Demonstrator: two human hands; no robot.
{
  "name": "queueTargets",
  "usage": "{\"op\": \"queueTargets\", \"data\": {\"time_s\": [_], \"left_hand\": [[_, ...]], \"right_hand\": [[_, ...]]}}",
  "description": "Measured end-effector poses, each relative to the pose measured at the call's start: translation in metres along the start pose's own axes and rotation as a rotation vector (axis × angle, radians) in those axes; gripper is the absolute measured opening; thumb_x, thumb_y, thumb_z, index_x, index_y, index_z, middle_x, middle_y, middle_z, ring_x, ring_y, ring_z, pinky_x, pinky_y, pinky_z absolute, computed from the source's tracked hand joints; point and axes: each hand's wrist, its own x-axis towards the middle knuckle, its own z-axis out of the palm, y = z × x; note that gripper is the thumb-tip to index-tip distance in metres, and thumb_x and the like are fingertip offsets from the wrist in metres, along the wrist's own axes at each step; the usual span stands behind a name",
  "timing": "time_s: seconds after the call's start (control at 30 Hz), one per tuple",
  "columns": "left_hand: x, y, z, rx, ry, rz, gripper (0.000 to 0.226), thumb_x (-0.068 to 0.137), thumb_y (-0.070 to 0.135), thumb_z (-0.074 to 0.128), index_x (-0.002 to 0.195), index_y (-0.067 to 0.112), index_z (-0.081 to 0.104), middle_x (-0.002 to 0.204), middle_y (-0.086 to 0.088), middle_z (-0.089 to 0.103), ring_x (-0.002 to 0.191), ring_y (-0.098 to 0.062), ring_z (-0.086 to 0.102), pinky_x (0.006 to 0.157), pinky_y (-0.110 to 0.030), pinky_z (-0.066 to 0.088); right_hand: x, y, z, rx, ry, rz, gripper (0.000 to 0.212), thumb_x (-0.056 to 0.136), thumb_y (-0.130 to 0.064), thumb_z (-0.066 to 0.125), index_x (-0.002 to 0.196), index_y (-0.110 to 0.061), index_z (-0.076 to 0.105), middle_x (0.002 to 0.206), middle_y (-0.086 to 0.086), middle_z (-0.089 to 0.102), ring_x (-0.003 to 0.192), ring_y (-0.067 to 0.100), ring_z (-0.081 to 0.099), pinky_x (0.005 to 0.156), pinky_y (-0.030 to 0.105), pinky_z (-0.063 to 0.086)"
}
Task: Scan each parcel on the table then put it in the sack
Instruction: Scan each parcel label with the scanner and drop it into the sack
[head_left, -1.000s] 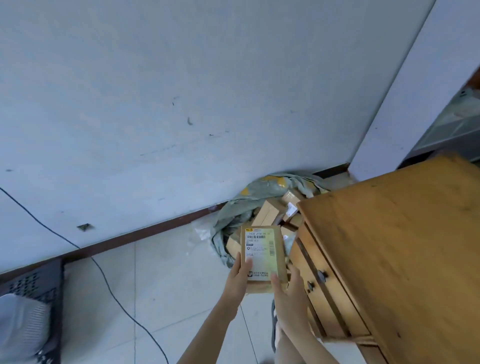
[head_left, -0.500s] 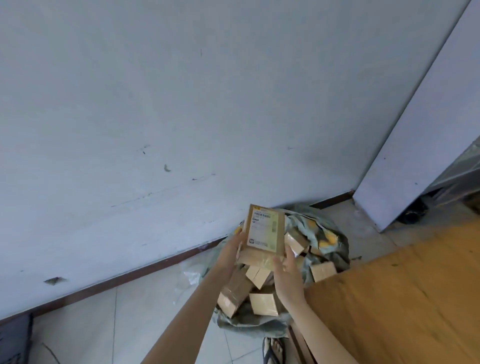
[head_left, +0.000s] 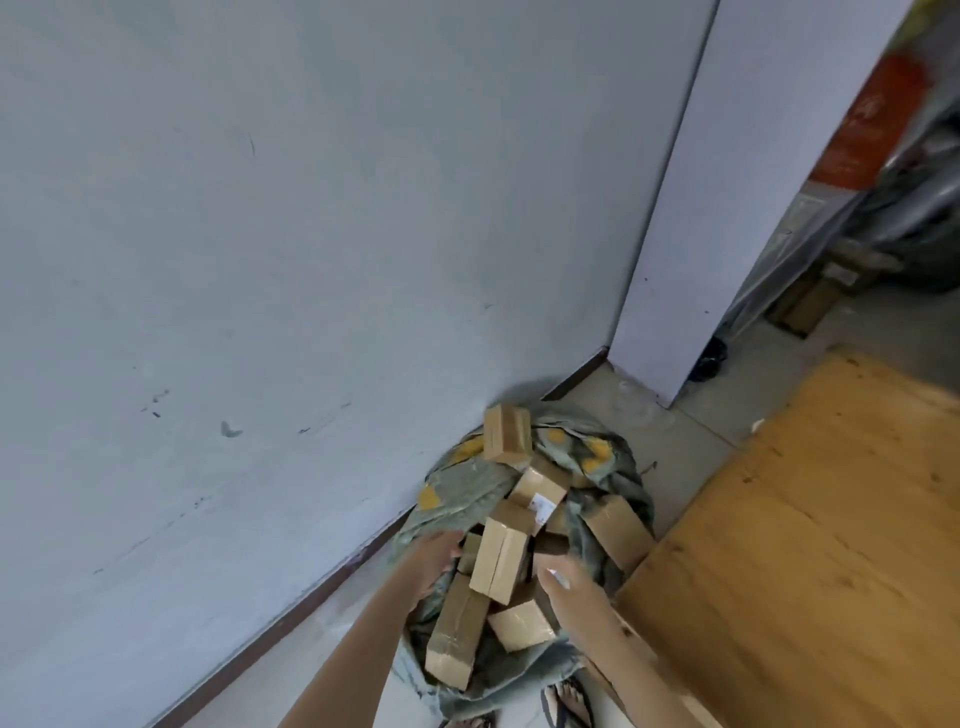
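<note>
Only the head view to go on here. Both grips were apart and holding nothing: the left grip hovered at the near-left rim of the sack, and the right grip had its fingers stretched out over the pile.

The small cardboard parcel was up at the far rim, tilted. I honestly couldn't tell if it was in the air or perched on the fabric. That's what worried me. If it caught the rim wrong, I figured it would tip off the back toward the wall and onto the floor, outside the sack.

The sack was also stuffed. The upright box in the middle stuck up on end, and the labelled box lay loose on top. The box beside the wooden worktop leaned on the slumped edge. One more hard landing could have knocked any of them over the side, I reckoned. The soft rim wasn't going to hold much back either.
</note>
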Motion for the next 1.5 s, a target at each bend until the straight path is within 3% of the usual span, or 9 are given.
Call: {"op": "queueTargets", "data": {"time_s": [0.07, 0.17, 0.3, 0.37, 0.47, 0.73, 1.0, 1.17, 1.5], "left_hand": [[0.003, 0.009, 0.001, 0.173, -0.156, -0.002, 0.039, 0.104, 0.022, 0.037, 0.138, 0.005, 0.045, 0.145, -0.014, 0.048, 0.129, -0.029, 0.049, 0.075, -0.015, 0.049], [0.001, 0.020, 0.004, 0.347, -0.281, 0.012, 0.036, 0.104, 0.025, 0.034, 0.135, 0.010, 0.047, 0.138, -0.008, 0.054, 0.128, -0.024, 0.050, 0.099, -0.027, 0.042], [-0.005, 0.029, 0.022, 0.412, -0.338, 0.071, 0.016, 0.102, 0.021, 0.044, 0.092, 0.011, 0.052, 0.085, -0.002, 0.054, 0.072, -0.012, 0.053, 0.058, -0.019, 0.041], [-0.011, 0.032, 0.038, 0.440, -0.341, 0.160, 0.017, 0.101, 0.018, 0.047, 0.085, 0.012, 0.051, 0.077, 0.000, 0.050, 0.063, -0.008, 0.047, 0.045, -0.014, 0.040], [-0.021, 0.037, 0.074, 0.517, -0.400, 0.281, 0.025, 0.100, 0.014, 0.049, 0.074, 0.014, 0.052, 0.073, 0.000, 0.054, 0.062, -0.009, 0.049, 0.051, -0.016, 0.041], [-0.085, 0.046, 0.212, 0.718, -0.482, 0.549, 0.014, 0.097, 0.024, 0.055, 0.089, 0.015, 0.062, 0.080, 0.003, 0.062, 0.074, -0.010, 0.059, 0.060, -0.020, 0.042], [-0.197, 0.004, 0.377, 0.880, -0.632, 0.696, 0.026, 0.099, 0.025, 0.051, 0.117, 0.009, 0.061, 0.091, 0.002, 0.062, 0.082, -0.010, 0.059, 0.062, -0.019, 0.040], [-0.251, -0.032, 0.466, 1.021, -0.733, 0.779, 0.031, 0.100, 0.027, 0.046, 0.123, 0.010, 0.059, 0.111, -0.004, 0.063, 0.106, -0.019, 0.061, 0.090, -0.029, 0.046], [-0.278, -0.008, 0.644, 1.050, -0.714, 0.855, 0.042, 0.099, 0.029, 0.051, 0.138, 0.015, 0.047, 0.140, -0.005, 0.050, 0.120, -0.020, 0.050, 0.090, -0.027, 0.037]], "right_hand": [[-0.013, -0.004, 0.010, 0.055, 0.078, 0.040, 0.028, 0.098, -0.040, 0.042, 0.119, -0.024, 0.053, 0.111, -0.002, 0.060, 0.091, 0.009, 0.052, 0.078, 0.026, 0.040], [-0.034, -0.010, 0.024, 0.147, 0.193, 0.068, 0.025, 0.098, -0.037, 0.044, 0.115, -0.022, 0.055, 0.113, 0.003, 0.062, 0.088, 0.007, 0.055, 0.080, 0.025, 0.041], [-0.067, -0.008, 0.032, 0.223, 0.287, 0.056, 0.025, 0.099, -0.031, 0.045, 0.112, -0.015, 0.058, 0.108, 0.002, 0.061, 0.094, 0.010, 0.056, 0.078, 0.022, 0.037], [-0.086, -0.004, 0.029, 0.306, 0.347, 0.061, 0.022, 0.098, -0.031, 0.047, 0.106, -0.016, 0.060, 0.094, -0.002, 0.060, 0.086, 0.009, 0.055, 0.075, 0.022, 0.037], [-0.111, 0.007, 0.011, 0.324, 0.429, 0.058, 0.012, 0.097, -0.027, 0.045, 0.089, -0.030, 0.053, 0.089, -0.011, 0.053, 0.080, 0.000, 0.050, 0.069, 0.018, 0.037], [-0.188, 0.080, -0.077, 0.410, 0.734, 0.105, 0.015, 0.096, -0.029, 0.048, 0.102, -0.024, 0.060, 0.094, -0.013, 0.060, 0.087, 0.004, 0.055, 0.068, 0.012, 0.039], [-0.297, 0.193, -0.175, 0.406, 0.947, 0.137, 0.020, 0.094, -0.025, 0.053, 0.107, -0.013, 0.062, 0.098, 0.001, 0.063, 0.089, 0.015, 0.056, 0.083, 0.029, 0.045], [-0.349, 0.267, -0.230, 0.372, 0.932, 0.209, 0.023, 0.097, -0.029, 0.048, 0.109, -0.015, 0.061, 0.111, 0.003, 0.061, 0.098, 0.019, 0.056, 0.080, 0.028, 0.042], [-0.377, 0.391, -0.372, 0.317, 0.922, 0.312, 0.031, 0.098, -0.031, 0.046, 0.120, -0.013, 0.057, 0.122, 0.005, 0.058, 0.103, 0.020, 0.052, 0.082, 0.028, 0.041]]}}
